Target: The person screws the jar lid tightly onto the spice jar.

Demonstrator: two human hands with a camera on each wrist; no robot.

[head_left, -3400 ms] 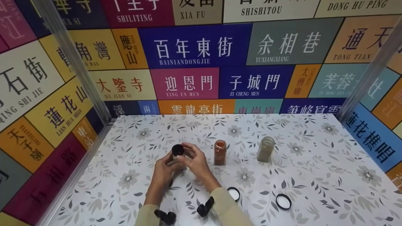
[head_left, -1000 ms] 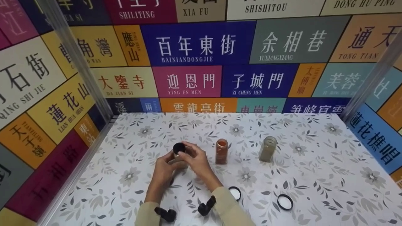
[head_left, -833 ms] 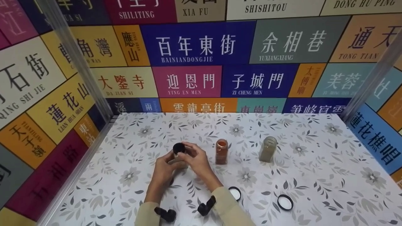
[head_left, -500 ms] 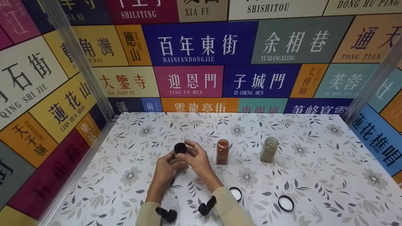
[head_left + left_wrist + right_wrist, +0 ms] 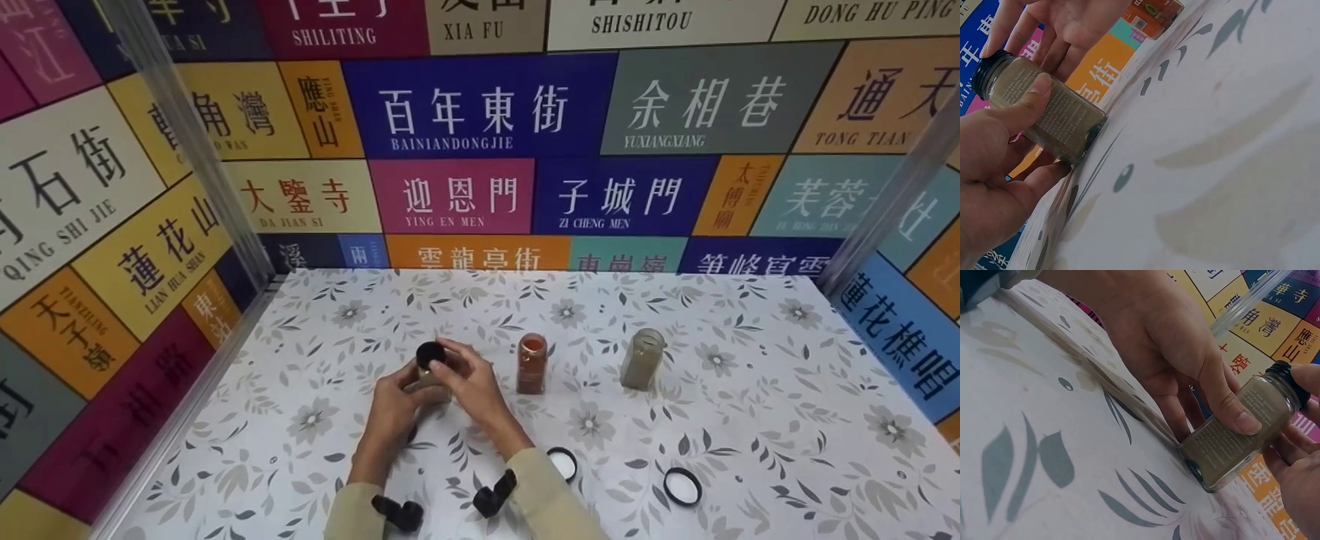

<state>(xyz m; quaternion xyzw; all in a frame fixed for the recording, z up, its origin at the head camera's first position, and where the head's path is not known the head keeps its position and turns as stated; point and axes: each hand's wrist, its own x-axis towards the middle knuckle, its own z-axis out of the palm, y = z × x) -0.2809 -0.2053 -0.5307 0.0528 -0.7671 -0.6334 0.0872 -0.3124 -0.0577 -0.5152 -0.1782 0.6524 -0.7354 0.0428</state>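
Note:
A glass spice jar (image 5: 1067, 115) of brownish powder, with printed text on its side, stands at the tabletop in both wrist views. My left hand (image 5: 391, 405) grips its body, thumb across the text. On its mouth sits a black cap (image 5: 430, 354), which my right hand (image 5: 474, 384) pinches between thumb and fingers. To the right, a jar of orange-red powder (image 5: 532, 371) stands uncapped. Farther right is an open jar of grey-green powder (image 5: 641, 366).
Two black-rimmed lids lie white side up near the front: one lid (image 5: 561, 465) partly behind my right sleeve (image 5: 551, 499), another lid (image 5: 682, 487) farther right. The table (image 5: 750, 420) has a floral cover. Printed panels (image 5: 465, 105) enclose the back and sides.
My right fingers lift off the cap's side half a second ago and now close around it again. The left hand keeps its grip on the jar. The head view shifts slightly.

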